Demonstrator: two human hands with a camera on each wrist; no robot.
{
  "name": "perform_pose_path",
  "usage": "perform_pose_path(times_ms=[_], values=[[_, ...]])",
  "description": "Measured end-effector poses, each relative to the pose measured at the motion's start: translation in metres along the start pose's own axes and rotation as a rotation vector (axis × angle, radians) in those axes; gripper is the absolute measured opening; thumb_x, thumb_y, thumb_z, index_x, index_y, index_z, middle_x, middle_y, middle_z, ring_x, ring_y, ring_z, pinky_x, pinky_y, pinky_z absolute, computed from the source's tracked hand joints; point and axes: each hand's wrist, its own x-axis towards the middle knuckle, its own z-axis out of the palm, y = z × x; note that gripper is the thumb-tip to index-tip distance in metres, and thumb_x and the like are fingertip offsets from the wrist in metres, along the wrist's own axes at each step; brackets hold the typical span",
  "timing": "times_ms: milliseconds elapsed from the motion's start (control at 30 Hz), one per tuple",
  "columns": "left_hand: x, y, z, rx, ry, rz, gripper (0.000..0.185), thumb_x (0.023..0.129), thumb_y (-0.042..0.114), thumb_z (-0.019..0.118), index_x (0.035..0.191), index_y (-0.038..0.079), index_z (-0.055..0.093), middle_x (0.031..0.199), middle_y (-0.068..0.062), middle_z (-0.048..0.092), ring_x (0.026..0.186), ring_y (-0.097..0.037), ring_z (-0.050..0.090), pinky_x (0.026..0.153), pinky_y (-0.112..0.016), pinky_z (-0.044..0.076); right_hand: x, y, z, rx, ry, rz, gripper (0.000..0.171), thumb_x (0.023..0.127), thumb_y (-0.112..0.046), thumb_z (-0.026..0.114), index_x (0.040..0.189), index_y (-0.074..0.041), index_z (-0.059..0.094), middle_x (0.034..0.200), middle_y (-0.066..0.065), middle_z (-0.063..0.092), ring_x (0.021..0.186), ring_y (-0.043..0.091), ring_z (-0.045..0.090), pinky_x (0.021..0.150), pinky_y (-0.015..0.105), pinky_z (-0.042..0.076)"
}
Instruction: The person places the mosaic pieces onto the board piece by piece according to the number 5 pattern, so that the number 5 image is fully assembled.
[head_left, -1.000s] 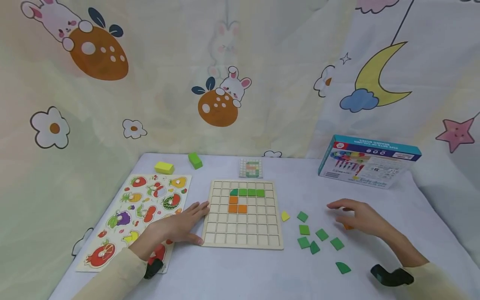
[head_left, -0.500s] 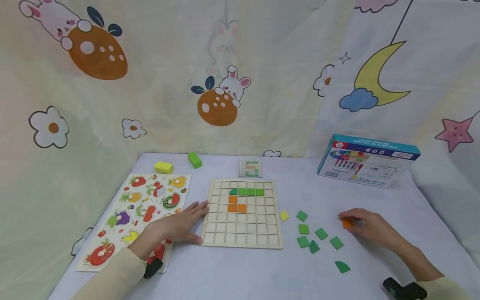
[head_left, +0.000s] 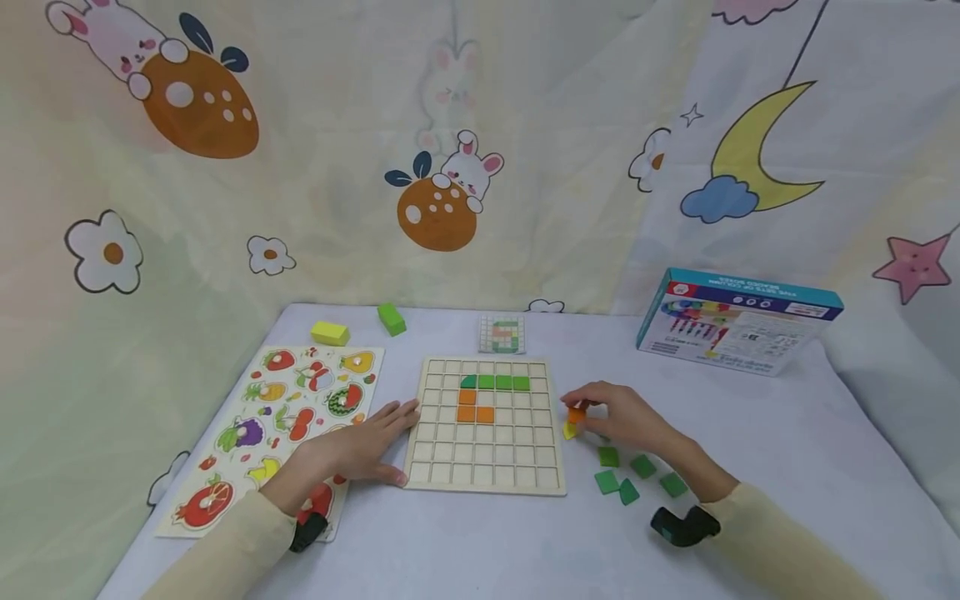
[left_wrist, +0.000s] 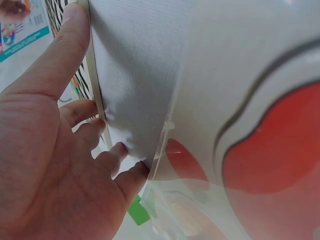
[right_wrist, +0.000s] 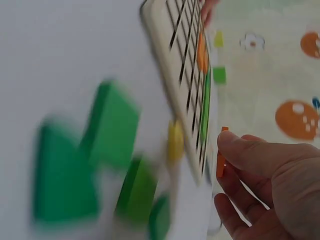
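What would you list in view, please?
Grid: 1, beige, centre
Set tiles: 4 green, 3 orange, on grid
Loose tiles: 5+ green, 1 yellow, beside grid
Held tile: 1, orange, right hand
Card: 1, pale, behind grid
Blocks: 2, yellow, green, back left
Fruit board: 1, white, left
Box: 1, multicoloured, back right
Cloth: 1, white, underneath
Backdrop: 1, pastel, behind
Cameras: 2, black, wrists
Sleeves: 2, cream, forearms
Left hand: 1, touching grid
Right hand: 1, beside grid

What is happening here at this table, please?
Someone's right hand pinches an orange piece just off the right edge of a board. The left hand rests at its left edge. The board holds a green row and three orange squares; loose green pieces lie to its right.
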Motion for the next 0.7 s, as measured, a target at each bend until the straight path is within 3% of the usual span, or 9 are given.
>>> perform_pose_path(times_ms=[300,433,700], values=[[0.003,0.002,0.001,0.002,-0.009,0.003,0.094,0.083,0.045,0.073,0.155,0.015,0.022,0.165,-0.002,0.010,0.152,-0.032,0.009,0.115,-0.051,0.031,0.053,-0.044,0.045,0.002,-0.081,-0.123,0.035,0.083,-0.010,0.075,0.118,-0.010,0.069,0.109,-0.002,0.070,0.094,0.013,0.060,0.082,0.027,0.051],[0.004,0.002,0.001,0.018,-0.011,-0.004,0.094,0.083,0.046,0.072,0.155,0.015,0.021,0.165,-0.001,0.009,0.152,-0.031,0.008,0.115,-0.050,0.031,0.062,-0.049,0.054,-0.042,-0.072,-0.177,0.034,0.082,-0.009,0.076,0.116,-0.009,0.070,0.110,0.000,0.072,0.094,0.015,0.062,0.082,0.028,0.052],[0.003,0.000,0.000,0.022,-0.015,-0.016,0.094,0.082,0.046,0.073,0.155,0.016,0.021,0.165,-0.001,0.008,0.152,-0.032,0.008,0.115,-0.051,0.031,0.066,-0.055,0.057,-0.047,-0.062,-0.173,0.034,0.081,-0.008,0.077,0.114,-0.010,0.071,0.109,0.000,0.072,0.092,0.014,0.061,0.082,0.028,0.051]])
